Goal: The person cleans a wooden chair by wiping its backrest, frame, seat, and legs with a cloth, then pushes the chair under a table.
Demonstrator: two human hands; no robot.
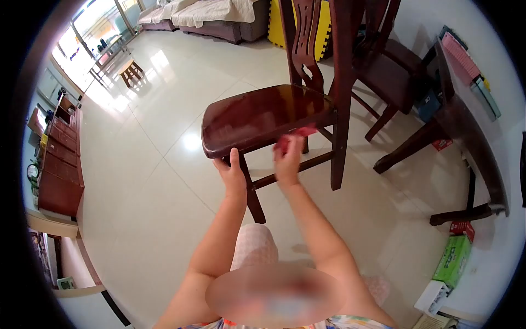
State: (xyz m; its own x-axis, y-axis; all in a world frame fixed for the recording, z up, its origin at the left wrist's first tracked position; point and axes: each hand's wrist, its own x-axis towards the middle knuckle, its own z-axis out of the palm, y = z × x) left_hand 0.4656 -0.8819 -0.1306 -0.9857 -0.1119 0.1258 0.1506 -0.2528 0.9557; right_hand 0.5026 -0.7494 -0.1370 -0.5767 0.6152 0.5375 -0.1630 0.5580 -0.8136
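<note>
A dark red-brown wooden chair (263, 115) with a glossy seat stands in front of me, its backrest toward the right. My left hand (233, 176) grips the chair at the near left corner of the seat. The thumb lies against the seat's edge, and the other fingers go partly out of sight below it by the front leg. My right hand (288, 163) is closed round a red cloth (304, 131), just beside the seat's near side edge. The hand and cloth are slightly blurred, so I cannot tell whether the cloth touches the wood.
Another dark chair (383, 74) stands behind, beside a dark table (452, 104) at the right wall. A green box (453, 260) is at the lower right. Farther off are a small wooden stool (130, 71), a covered sofa (211, 19) and a reddish cabinet (59, 164).
</note>
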